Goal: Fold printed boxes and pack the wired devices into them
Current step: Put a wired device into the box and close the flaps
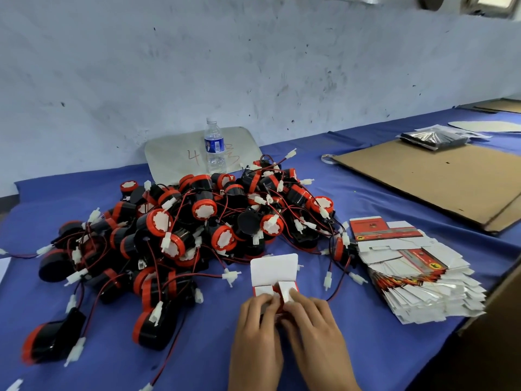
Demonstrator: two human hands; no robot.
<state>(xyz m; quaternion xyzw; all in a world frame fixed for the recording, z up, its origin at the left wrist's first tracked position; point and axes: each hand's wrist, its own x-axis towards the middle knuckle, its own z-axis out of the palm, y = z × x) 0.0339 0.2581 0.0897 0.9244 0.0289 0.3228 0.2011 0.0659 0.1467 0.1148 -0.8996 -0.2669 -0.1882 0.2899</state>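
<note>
A small red-and-white printed box [274, 273] stands on the blue cloth in front of me, its white lid flap raised and its two side flaps half folded in. My left hand [258, 331] grips the box's left side with fingers on the left flap. My right hand [313, 328] grips the right side, fingers pressing the right flap. A big heap of black-and-red wired devices [183, 230] with white connectors lies to the left and behind. A fanned stack of flat printed boxes [408, 266] lies to the right.
A water bottle [214, 146] stands behind the heap against the wall, on a pale board [174, 153]. Brown cardboard sheets [431, 179] lie at the right rear with dark packets [434, 139] beyond. The table's edge [479, 314] runs close on the right.
</note>
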